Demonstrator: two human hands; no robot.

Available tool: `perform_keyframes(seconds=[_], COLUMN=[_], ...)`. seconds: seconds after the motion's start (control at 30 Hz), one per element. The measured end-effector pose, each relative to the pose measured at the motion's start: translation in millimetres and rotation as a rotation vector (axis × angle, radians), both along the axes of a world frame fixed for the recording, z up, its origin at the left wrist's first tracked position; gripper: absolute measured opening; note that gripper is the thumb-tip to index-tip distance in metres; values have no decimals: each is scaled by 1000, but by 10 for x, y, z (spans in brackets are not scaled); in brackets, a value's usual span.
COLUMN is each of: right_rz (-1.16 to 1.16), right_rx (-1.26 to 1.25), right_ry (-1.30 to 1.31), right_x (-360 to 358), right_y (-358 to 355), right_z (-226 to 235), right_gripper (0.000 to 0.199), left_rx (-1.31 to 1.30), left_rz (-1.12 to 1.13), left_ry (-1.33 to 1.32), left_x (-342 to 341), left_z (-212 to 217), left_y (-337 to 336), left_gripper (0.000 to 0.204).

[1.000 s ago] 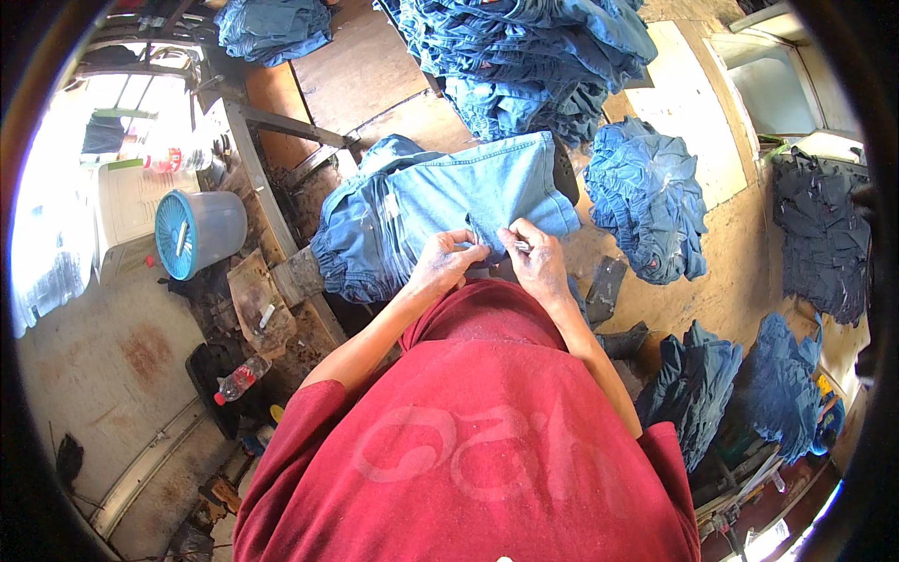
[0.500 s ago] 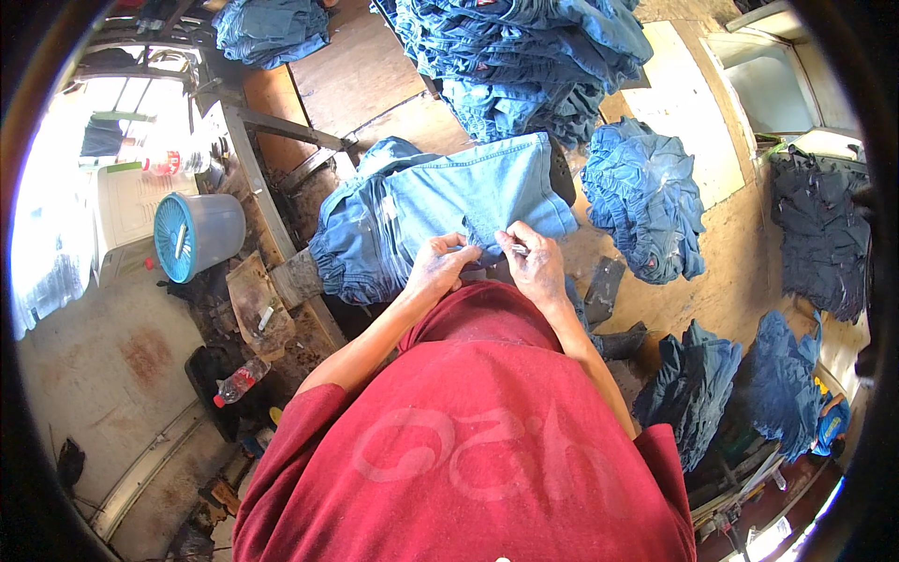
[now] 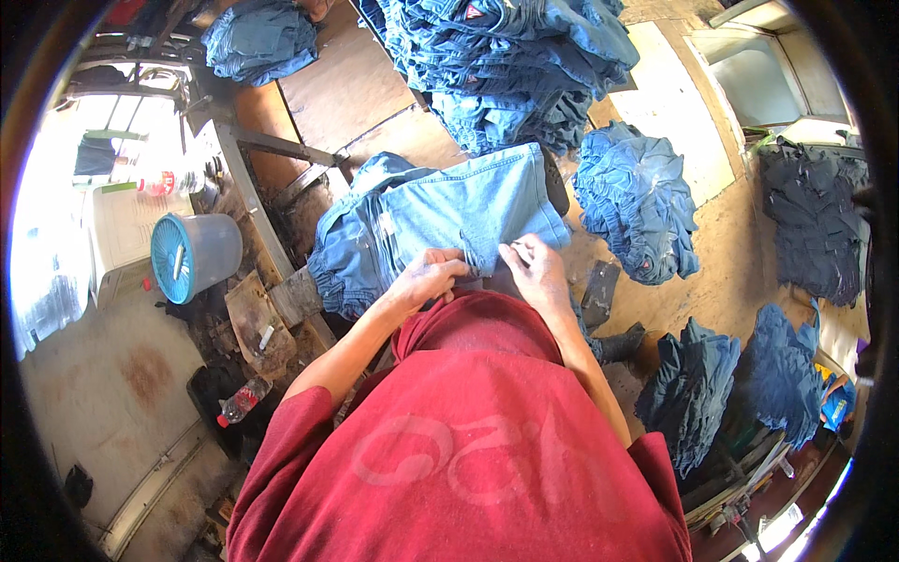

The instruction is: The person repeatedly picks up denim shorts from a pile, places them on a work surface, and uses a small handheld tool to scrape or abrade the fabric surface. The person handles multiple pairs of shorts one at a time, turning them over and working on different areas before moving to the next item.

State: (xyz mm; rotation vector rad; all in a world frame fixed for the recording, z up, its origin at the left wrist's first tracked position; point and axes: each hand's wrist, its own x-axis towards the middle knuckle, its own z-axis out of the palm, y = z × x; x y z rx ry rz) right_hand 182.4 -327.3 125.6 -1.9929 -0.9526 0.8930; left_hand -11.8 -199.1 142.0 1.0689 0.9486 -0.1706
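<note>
A pair of blue denim shorts (image 3: 449,211) with a gathered elastic waist lies in front of me, its wide leg hem toward the right. My left hand (image 3: 427,279) is closed on the near edge of the cloth, thumb and fingers pinching a fold. Just to the right, my right hand (image 3: 540,270) is closed at the hem's near corner. A small pale, silvery thing shows between its fingers, too small to make out its kind. The near edge of the shorts is partly hidden by my hands and red shirt.
Beyond the shorts rises a tall stack of denim garments (image 3: 506,56); a smaller denim pile (image 3: 637,201) lies to its right. Dark garments (image 3: 813,220) lie far right, more hang nearer (image 3: 688,393). At left stand a lidded plastic bucket (image 3: 211,255) and a bottle (image 3: 245,401).
The view has shifted slightly. My left hand keeps its pinch on the cloth, and my right hand has turned a little at the hem, its fingers lifted slightly off the fabric.
</note>
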Motion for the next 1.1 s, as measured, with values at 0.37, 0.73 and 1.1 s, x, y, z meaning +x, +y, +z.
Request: perform_keyframes(seconds=[0.37,0.73,1.1], right_rz=[135,276,271], right_rx=[29,83,-20], right_ry=[-503,-727,-832], right_x=[-385,-770,-821], right_y=[13,143,178], right_z=[626,750,733], right_gripper=[13,10,12], left_rx=[-289,-571,-543], left_rz=[-142,-30,-78], left_ry=[-225,-459,-395], left_x=[-169,-341,-368], left_z=[177,-93,-26], left_y=[437,444,470], left_gripper=[116,120,126])
